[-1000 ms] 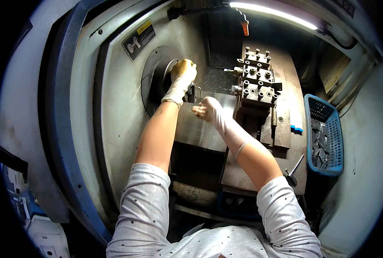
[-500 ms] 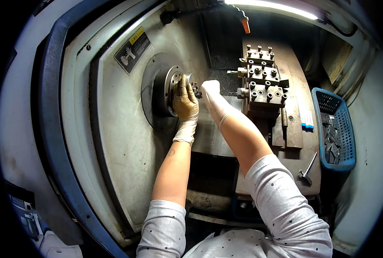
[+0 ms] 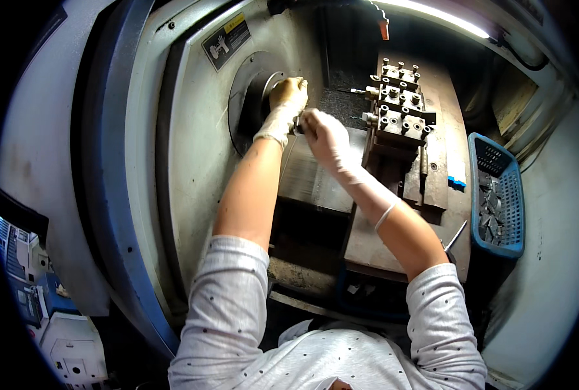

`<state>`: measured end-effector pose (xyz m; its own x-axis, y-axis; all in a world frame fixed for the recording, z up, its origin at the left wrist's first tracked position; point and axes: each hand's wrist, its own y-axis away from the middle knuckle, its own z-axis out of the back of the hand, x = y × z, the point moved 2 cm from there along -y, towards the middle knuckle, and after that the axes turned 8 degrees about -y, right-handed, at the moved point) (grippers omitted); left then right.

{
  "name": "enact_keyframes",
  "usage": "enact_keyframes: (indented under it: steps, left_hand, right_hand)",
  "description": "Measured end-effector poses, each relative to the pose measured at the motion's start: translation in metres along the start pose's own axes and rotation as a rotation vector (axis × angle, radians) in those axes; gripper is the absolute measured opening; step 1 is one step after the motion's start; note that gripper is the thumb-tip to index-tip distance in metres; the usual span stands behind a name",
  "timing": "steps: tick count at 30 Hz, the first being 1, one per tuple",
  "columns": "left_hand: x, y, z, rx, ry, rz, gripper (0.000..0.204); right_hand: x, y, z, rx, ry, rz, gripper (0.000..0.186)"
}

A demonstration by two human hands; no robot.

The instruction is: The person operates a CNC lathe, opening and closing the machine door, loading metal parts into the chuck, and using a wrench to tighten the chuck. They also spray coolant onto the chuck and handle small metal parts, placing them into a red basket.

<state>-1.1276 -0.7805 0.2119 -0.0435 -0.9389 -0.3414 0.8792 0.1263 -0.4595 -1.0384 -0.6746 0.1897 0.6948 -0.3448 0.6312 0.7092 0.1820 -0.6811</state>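
Observation:
Both my hands wear thin pale gloves and meet at the lathe chuck point(image 3: 256, 104) on the machine's left wall. My left hand point(image 3: 288, 99), its glove stained yellow-brown, is closed in front of the chuck's face and covers most of it; what its fingers grip is hidden. Just below and to the right, my right hand point(image 3: 328, 138) is closed, its bent fingers by a small shiny metal part point(image 3: 298, 125). That part is too covered to name.
Right of my hands, a tool block point(image 3: 400, 123) with several bolts holds tools pointing left. A blue basket point(image 3: 522, 208) of dark metal pieces stands farther right. A metal rod point(image 3: 457, 234) shows beside my right forearm. An orange-tipped nozzle point(image 3: 384, 29) hangs above.
My left hand has turned and closed over the chuck face, its fingers no longer pointing up along it. My right hand has come in lower, close against the left wrist. The whole view has shifted.

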Motion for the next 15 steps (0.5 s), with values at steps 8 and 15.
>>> enact_keyframes:
  steps: [8, 15]
  left_hand:
    - [-0.009, -0.025, 0.003, 0.259, -0.199, 0.022, 0.028]
    - [-0.022, -0.011, 0.006, 0.046, -0.114, 0.089, 0.025]
  right_hand:
    - [-0.049, 0.045, -0.021, 0.183, -0.058, -0.361, 0.020]
    - [-0.126, -0.034, -0.043, -0.300, -0.409, -0.516, 0.031]
